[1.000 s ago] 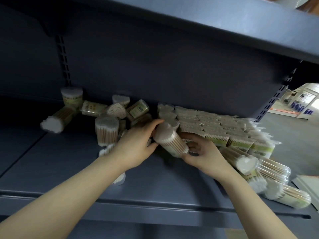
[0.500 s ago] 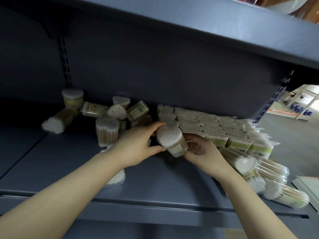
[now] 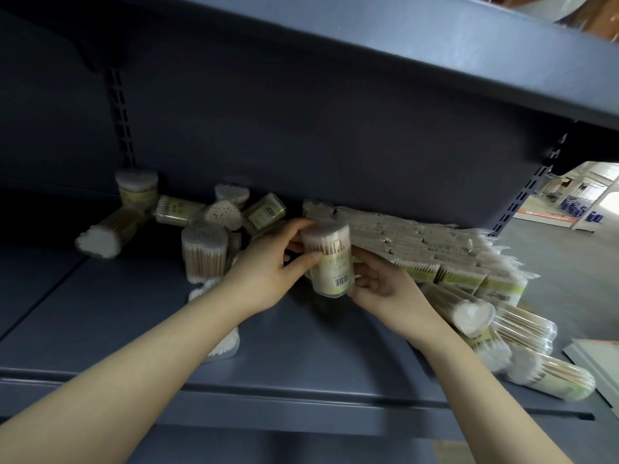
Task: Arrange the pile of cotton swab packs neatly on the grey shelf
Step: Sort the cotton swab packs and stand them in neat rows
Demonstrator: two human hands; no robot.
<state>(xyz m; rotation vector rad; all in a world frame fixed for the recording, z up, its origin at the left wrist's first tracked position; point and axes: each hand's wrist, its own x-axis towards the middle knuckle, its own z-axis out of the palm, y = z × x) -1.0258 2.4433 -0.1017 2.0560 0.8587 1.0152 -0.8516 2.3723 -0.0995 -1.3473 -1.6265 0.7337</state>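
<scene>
Tilted pack now upright | left hand and right hand both grip swab pack over grey shelf mid-front | flat packs stacked right, loose pile left unsorted

The grey shelf carries scattered swab tubs — some upright, apparently — beside flat bagged packs.
</scene>
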